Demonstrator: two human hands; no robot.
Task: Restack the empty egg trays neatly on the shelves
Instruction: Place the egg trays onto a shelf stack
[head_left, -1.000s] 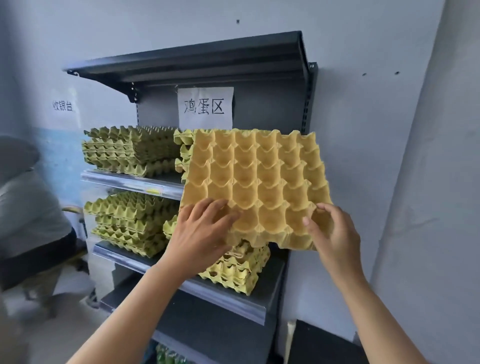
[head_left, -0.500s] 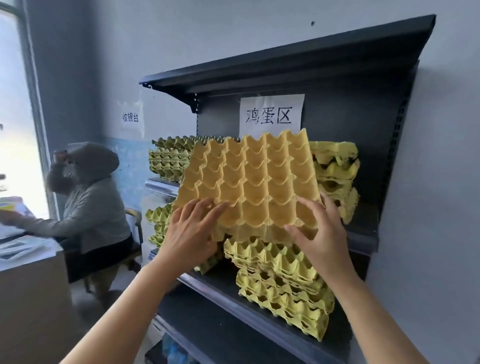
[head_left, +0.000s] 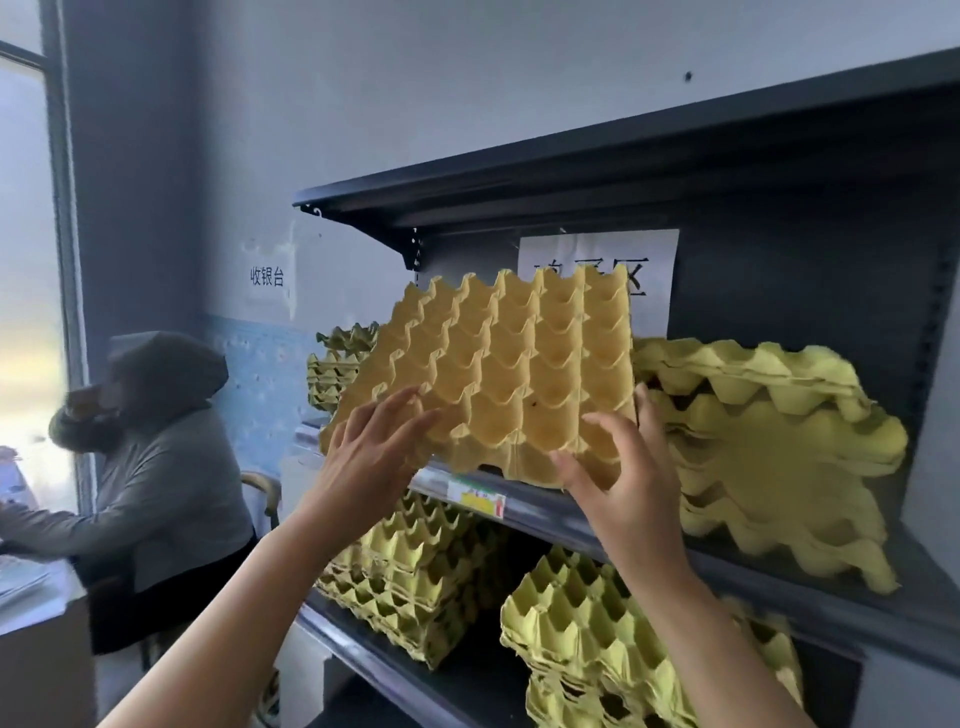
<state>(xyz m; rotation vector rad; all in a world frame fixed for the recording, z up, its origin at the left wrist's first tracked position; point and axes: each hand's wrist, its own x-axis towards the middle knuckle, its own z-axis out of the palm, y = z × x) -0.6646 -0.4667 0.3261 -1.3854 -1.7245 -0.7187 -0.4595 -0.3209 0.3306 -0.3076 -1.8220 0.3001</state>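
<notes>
Yellow tray (head_left: 511, 371) between both hands (head_left: 498, 467)

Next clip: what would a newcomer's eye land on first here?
The orange-yellow egg tray held tilted at centre, left hand and right hand gripping its lower edge before the upper shelf. Next, the slumped greenish tray stack to its right on that shelf. At far left, a seated person in a grey hood.

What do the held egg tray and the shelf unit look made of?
The held egg tray looks like moulded paper pulp: matte, yellow-tan, with soft fibrous cup edges. The shelf unit looks like painted sheet metal, dark grey with a slight sheen and thin folded edges. Both are judged by look only.
</notes>
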